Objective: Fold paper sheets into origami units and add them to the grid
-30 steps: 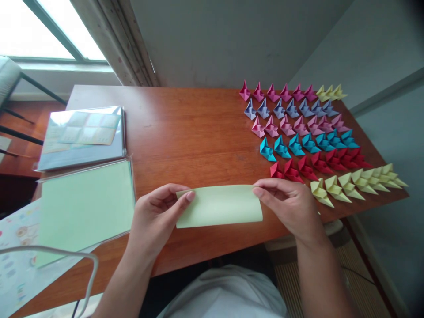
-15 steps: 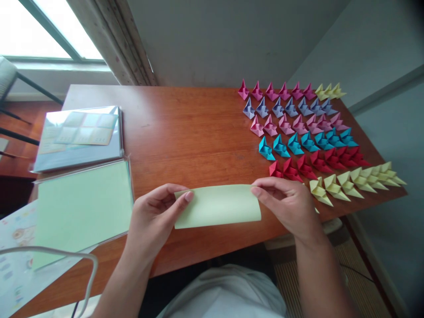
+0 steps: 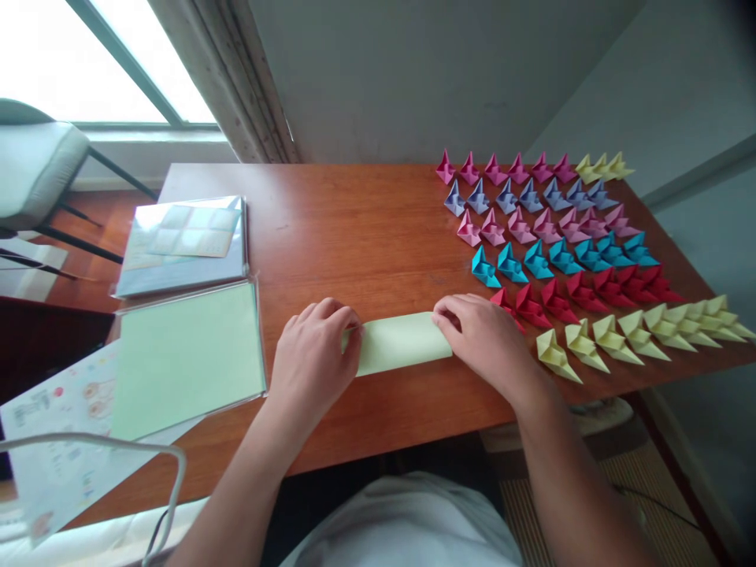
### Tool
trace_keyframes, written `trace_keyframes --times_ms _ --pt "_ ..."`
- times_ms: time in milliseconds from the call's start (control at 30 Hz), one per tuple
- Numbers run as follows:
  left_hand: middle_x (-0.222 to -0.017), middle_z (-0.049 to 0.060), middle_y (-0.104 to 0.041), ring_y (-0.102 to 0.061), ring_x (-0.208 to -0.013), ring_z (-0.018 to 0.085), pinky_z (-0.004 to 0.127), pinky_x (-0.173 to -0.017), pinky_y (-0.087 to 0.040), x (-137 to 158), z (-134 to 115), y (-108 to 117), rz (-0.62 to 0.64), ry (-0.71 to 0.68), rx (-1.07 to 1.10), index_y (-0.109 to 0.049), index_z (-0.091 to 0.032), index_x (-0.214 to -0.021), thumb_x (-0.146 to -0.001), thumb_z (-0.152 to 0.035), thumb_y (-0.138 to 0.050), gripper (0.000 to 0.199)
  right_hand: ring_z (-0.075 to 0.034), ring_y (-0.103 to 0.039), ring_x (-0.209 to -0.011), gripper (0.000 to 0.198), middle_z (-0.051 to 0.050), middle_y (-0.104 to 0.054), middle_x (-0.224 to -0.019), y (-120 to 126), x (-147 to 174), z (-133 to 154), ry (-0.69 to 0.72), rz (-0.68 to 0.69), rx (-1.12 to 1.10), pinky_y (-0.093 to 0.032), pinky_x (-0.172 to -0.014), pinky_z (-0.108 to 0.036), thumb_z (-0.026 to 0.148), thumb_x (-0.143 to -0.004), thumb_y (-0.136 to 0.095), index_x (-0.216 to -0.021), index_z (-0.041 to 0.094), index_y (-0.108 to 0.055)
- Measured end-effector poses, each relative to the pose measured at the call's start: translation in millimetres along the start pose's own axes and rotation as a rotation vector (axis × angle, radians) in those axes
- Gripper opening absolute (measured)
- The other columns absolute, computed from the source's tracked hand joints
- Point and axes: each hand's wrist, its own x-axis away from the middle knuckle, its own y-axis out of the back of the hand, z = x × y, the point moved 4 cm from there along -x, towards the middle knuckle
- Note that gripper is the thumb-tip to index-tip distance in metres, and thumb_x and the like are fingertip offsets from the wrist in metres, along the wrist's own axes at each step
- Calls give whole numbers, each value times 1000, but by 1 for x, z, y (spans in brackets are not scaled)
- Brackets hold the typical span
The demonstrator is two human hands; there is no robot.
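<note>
A pale yellow-green strip of paper [image 3: 405, 343], longer than it is wide, spans the gap between my hands near the table's front edge. My left hand [image 3: 322, 342] pinches its left end, with the thumb in front and the fingers curled behind. At the upper right corner, my right hand [image 3: 477, 335] grips the paper between thumb and fingers. Both hands are low, close to the tabletop; whether the paper's lower edge rests on the wood I cannot tell. Just beyond my right hand stand red folded paper shapes [image 3: 558, 302] and pale yellow ones [image 3: 614, 339].
Rows of folded paper in turquoise [image 3: 537, 260], pink [image 3: 520, 224], lilac [image 3: 506, 197] and magenta [image 3: 494, 169] fill the table's right side. At left lie a green paper pack [image 3: 189, 358], a wrapped pack [image 3: 177, 272] and a printed sheet [image 3: 59, 425]. A white cable [image 3: 118, 442] curves at lower left.
Both hands have moved forward and lower with the paper. My left hand has turned more palm-down, covering more of the left end. The whole view has shifted slightly left.
</note>
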Motion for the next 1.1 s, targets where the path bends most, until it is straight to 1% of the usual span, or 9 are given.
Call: trace_keyframes --times_ms 100,300,400,500,567,667,833,967,1100 --pt "-99 8 -67 -61 -92 26 38 -77 -44 -3 -3 -3 -4 1 -123 -67 -22 -85 -93 -22 -50 18 -22 -64 -85 17 -3 -72 -85 -4 -6 3 8 7 47 -37 -69 -32 19 -95 -54 -80 21 -64" --pt "-107 9 -65 -58 -96 28 40 -75 -42 -1 -5 -6 -45 3 -254 -65 -23 -88 -94 -25 -51 15 -21 -61 -79 18 -3 -69 -80 -7 -9 4 20 -10 89 -35 -66 -32 18 -94 -56 -77 21 -59" --pt "-116 11 -63 -57 -103 30 43 -79 -43 -1 -5 -5 -39 -6 -270 -64 -23 -105 -95 -26 -51 17 -21 -61 -80 15 -3 -67 -80 -9 -8 5 13 -27 96 -35 -65 -33 18 -93 -57 -79 22 -57" --pt "-127 13 -60 -56 -108 32 45 -83 -43 -4 -8 -4 -29 -66 -269 -58 -22 -121 -95 -20 -50 28 -23 -61 -87 7 -5 -66 -91 -8 -8 7 5 -77 114 -36 -67 -33 15 -89 -61 -92 21 -59" --pt "-126 12 -60 -56 -107 31 44 -83 -44 -7 -13 -5 13 -145 -252 -60 -22 -118 -93 -13 -49 29 -24 -60 -92 13 -6 -65 -97 -8 -10 10 37 -76 120 -38 -69 -33 12 -88 -60 -97 21 -59" --pt "-117 9 -63 -57 -103 29 42 -81 -46 -10 -17 -8 113 -245 -198 -65 -22 -106 -90 -5 -47 29 -23 -59 -95 15 -6 -65 -95 -10 -12 15 115 0 94 -39 -72 -33 9 -93 -54 -92 22 -62" --pt "-106 8 -65 -59 -95 25 39 -82 -48 -11 -17 -10 179 -273 -115 -67 -20 -103 -93 -7 -48 25 -24 -60 -93 16 -6 -66 -91 -8 -14 20 152 66 96 -42 -77 -35 19 -98 -54 -88 21 -66" --pt "-99 8 -63 -59 -89 22 37 -84 -49 -12 -18 -11 163 -273 -108 -66 -18 -90 -97 -13 -48 20 -26 -60 -93 12 -7 -65 -90 -8 -16 26 126 69 146 -44 -77 -36 29 -92 -68 -87 19 -65" --pt "-100 6 -64 -60 -91 21 34 -82 -52 -11 -25 -15 193 -313 -54 -66 -18 -95 -96 -9 -50 18 -22 -61 -93 6 -6 -64 -93 -10 -17 38 208 111 113 -46 -77 -32 15 -94 -62 -89 17 -65"
